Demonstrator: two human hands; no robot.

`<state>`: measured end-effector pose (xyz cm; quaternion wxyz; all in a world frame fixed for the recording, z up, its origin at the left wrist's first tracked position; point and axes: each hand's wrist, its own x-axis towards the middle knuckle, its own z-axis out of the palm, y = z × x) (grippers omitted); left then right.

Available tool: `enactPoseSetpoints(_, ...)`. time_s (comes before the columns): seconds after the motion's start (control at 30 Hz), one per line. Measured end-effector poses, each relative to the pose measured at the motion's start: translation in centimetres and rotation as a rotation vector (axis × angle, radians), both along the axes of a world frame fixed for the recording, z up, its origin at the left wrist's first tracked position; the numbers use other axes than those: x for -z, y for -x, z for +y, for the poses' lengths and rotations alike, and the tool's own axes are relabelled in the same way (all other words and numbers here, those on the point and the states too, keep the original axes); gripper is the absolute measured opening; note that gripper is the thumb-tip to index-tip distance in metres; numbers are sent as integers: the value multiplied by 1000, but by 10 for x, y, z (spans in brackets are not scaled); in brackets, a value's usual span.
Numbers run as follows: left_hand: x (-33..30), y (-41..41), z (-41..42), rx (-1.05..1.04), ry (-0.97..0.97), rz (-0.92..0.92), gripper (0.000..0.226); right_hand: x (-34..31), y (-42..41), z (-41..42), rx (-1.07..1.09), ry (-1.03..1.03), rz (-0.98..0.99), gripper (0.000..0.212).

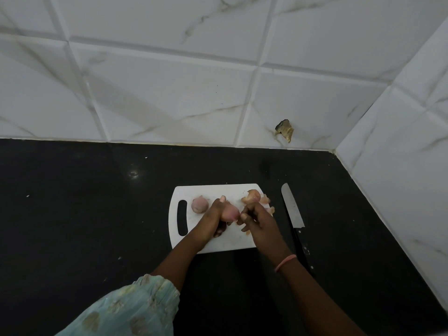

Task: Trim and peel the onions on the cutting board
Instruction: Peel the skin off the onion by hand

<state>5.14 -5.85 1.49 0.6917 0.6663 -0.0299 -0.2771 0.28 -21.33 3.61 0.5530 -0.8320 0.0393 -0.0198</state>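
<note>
Over the white cutting board [232, 241], left hand [213, 214] gripping an onion [230, 212], right hand [254, 218] pinching its skin, no legible writing

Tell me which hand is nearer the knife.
Right. The right hand works beside the knife, apart from it; the left hand holds an onion farther away.
</note>
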Motion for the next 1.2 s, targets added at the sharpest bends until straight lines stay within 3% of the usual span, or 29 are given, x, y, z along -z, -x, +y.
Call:
enactPoseSetpoints(0.13, 5, -2, 2, 24, -26, -63, 48, 0, -2, 5, 133, -146, 12, 7)
enactPoseSetpoints(0.27, 9, -3, 7, -2, 44, -77, 30, 0, -4, 9, 331, -386, 82, 11)
enactPoseSetpoints(0.33, 10, -3, 9, 4, 95, -104, 28, 2, -5, 7, 403, -409, 109, 11)
enactPoseSetpoints(0.43, 14, -3, 12, 20, 132, -133, 34, 8, -5, -2, 445, -200, 153, 7)
enactPoseSetpoints(0.53, 16, -4, 13, 23, 136, -164, 43, 10, -3, -5, 410, 52, 87, 19)
enactPoseSetpoints(0.7, 21, -5, 12, 13, 158, -194, 49, 4, -1, 9, 198, 103, -42, 22)
enactPoseSetpoints(1.2, 26, -7, 12, 68, 133, -230, 51, 5, -6, 13, 180, 324, -105, 15)
